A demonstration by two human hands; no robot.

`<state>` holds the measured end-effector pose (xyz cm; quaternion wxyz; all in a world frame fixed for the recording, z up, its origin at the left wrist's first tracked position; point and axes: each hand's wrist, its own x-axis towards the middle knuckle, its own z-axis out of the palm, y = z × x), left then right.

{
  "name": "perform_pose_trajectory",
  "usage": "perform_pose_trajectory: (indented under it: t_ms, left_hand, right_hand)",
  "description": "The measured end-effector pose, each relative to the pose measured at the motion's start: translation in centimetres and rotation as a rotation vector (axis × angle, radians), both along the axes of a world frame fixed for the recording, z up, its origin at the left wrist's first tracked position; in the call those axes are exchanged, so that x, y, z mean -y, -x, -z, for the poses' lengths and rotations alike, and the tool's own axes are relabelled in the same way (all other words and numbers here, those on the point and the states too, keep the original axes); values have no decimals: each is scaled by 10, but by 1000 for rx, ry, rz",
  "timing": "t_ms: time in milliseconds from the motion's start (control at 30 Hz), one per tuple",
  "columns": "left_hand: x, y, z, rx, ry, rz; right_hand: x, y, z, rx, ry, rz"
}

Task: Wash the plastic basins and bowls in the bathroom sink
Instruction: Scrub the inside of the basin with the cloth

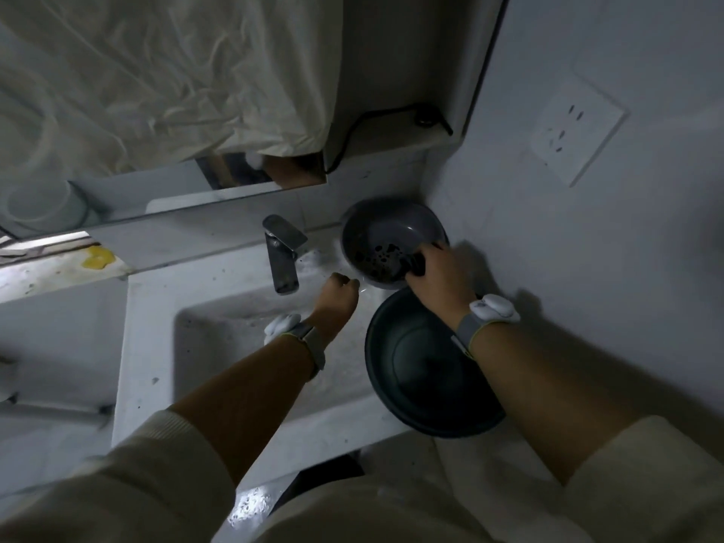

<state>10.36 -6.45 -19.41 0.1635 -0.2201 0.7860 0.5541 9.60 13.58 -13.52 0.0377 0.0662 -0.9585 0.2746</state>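
A small grey bowl (386, 229) with dark specks inside stands tilted in the back right corner of the sink counter. My right hand (437, 274) presses a dark scrubber (416, 265) against the bowl's inner wall. My left hand (337, 297) is curled at the bowl's lower left rim, over the white sink (219, 346); its grip on the rim is hard to tell. A larger dark basin (423, 370) rests on the sink's right edge, under my right wrist.
A metal faucet (283, 254) stands at the back of the sink, left of the bowl. A mirror edge and a white draped sheet (156, 80) hang above. A wall socket (574, 133) sits on the right wall. A black cable (391, 115) lies on the shelf.
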Motion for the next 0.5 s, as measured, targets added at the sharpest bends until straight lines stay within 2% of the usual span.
perform_pose_trajectory:
  t_ms: [267, 400, 500]
  left_hand:
    - [10, 64, 5, -91, 155, -40]
    - [10, 87, 1, -72, 158, -28]
    - [11, 100, -2, -35, 87, -37]
  right_hand:
    - [15, 54, 2, 40, -52, 72]
    - [17, 65, 9, 79, -50, 90]
    - [18, 69, 11, 86, -43, 103]
